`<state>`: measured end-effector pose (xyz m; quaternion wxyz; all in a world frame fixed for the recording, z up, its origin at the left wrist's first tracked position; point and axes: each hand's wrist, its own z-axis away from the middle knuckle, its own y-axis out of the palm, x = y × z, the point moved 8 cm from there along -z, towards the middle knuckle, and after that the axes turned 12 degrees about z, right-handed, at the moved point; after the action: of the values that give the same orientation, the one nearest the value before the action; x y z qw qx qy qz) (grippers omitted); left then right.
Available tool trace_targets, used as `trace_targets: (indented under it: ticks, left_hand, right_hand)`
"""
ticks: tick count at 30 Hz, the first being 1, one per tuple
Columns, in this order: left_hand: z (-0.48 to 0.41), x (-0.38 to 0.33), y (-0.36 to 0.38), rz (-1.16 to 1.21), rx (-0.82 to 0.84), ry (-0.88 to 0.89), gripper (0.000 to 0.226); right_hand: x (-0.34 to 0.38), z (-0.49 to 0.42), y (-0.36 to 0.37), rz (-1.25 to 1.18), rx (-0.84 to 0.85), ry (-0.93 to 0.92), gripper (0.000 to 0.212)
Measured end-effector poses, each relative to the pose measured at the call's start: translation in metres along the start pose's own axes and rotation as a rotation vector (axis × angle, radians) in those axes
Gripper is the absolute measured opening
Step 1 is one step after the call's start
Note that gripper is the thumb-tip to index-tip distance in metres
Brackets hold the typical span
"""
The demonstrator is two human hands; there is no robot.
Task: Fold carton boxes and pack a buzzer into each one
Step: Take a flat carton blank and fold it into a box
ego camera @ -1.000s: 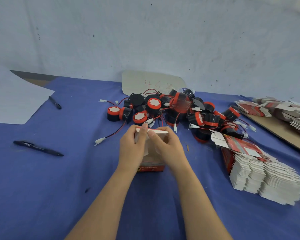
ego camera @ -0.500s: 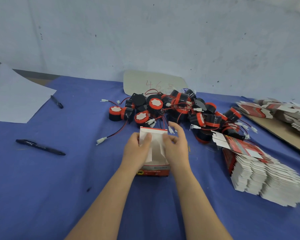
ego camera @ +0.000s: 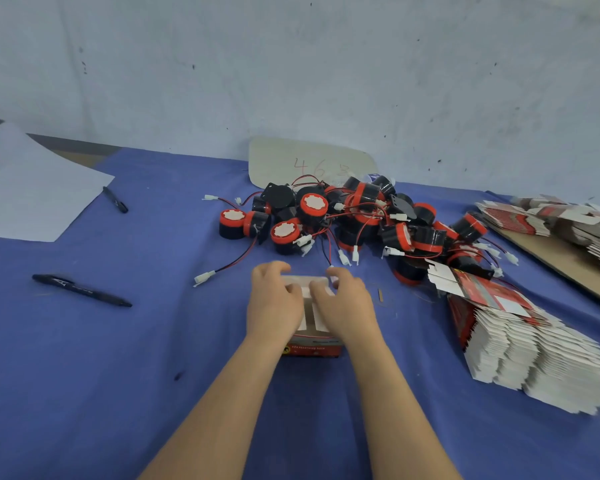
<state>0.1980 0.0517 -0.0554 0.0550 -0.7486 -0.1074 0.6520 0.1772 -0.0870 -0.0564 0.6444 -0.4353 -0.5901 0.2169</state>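
A small red and white carton box (ego camera: 312, 344) stands on the blue cloth in front of me. My left hand (ego camera: 274, 303) grips its left side and my right hand (ego camera: 343, 306) grips its right side, fingers curled over the white top flaps, which lie folded down. Behind the box lies a pile of black and red buzzers (ego camera: 354, 220) with red and black wires and white connectors. A stack of flat cartons (ego camera: 534, 351) lies to the right of my hands.
Two black pens (ego camera: 80, 290) (ego camera: 115, 199) lie on the cloth at the left, near a white paper sheet (ego camera: 28, 188). More flat cartons (ego camera: 561, 220) sit on a cardboard sheet at the far right. A beige card (ego camera: 309, 161) leans on the wall.
The upright top flap has been pressed down onto the box. Both hands have shifted over the top of the box, fingers curling onto the flaps.
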Motion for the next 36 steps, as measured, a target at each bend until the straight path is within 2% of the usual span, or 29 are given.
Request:
trace_targets:
  ticks: [2, 4, 7, 10, 13, 17, 20, 21, 23, 26, 29, 33, 34, 36]
  left_hand:
    - [0.002, -0.004, -0.006, 0.043, -0.055, 0.009, 0.034]
    - [0.006, -0.008, -0.009, 0.091, -0.08, 0.035, 0.03]
    - [0.007, -0.009, -0.008, 0.039, -0.03, 0.033, 0.038]
    - [0.005, -0.006, -0.005, -0.033, 0.063, -0.016, 0.049]
    - [0.003, -0.007, -0.006, -0.05, 0.069, -0.002, 0.046]
    - [0.001, -0.009, -0.012, 0.007, -0.024, 0.025, 0.04]
    - [-0.002, -0.006, -0.025, 0.168, -0.168, 0.039, 0.039]
    - [-0.002, -0.004, -0.029, 0.234, -0.21, 0.038, 0.04]
    - [-0.002, -0.004, -0.035, 0.326, -0.257, 0.053, 0.039]
    - [0.0, -0.011, -0.034, 0.213, -0.268, 0.175, 0.023]
    - [0.002, -0.01, -0.018, 0.051, -0.158, 0.204, 0.004]
    - [0.005, -0.004, 0.002, -0.119, -0.033, 0.118, 0.058]
    - [0.004, -0.005, 0.003, -0.11, -0.034, 0.13, 0.06]
    - [0.002, -0.003, 0.001, -0.061, -0.041, 0.131, 0.05]
  right_hand:
    - [-0.002, 0.002, -0.005, -0.063, -0.066, 0.017, 0.046]
    - [-0.001, 0.002, -0.009, -0.137, -0.112, 0.026, 0.04]
    - [0.0, 0.0, -0.01, -0.25, -0.115, 0.018, 0.036]
    - [0.002, 0.0, -0.008, -0.255, -0.021, -0.002, 0.051]
    - [0.001, 0.0, -0.012, -0.169, 0.051, -0.018, 0.065]
    - [0.01, 0.007, -0.015, -0.269, 0.192, -0.096, 0.059]
    - [0.01, 0.01, -0.007, -0.174, 0.266, -0.09, 0.074]
    - [0.007, 0.008, -0.01, -0.144, 0.217, -0.062, 0.063]
    - [0.002, 0.002, -0.021, -0.167, 0.044, -0.012, 0.021]
    - [-0.003, 0.001, -0.031, -0.088, -0.16, 0.01, 0.031]
    - [-0.004, 0.006, -0.036, -0.098, -0.327, 0.027, 0.023]
    - [0.001, 0.009, -0.03, -0.149, -0.377, 0.002, 0.016]
    - [0.002, 0.009, -0.027, -0.181, -0.36, 0.009, 0.017]
    - [0.0, 0.008, -0.022, -0.253, -0.33, 0.033, 0.019]
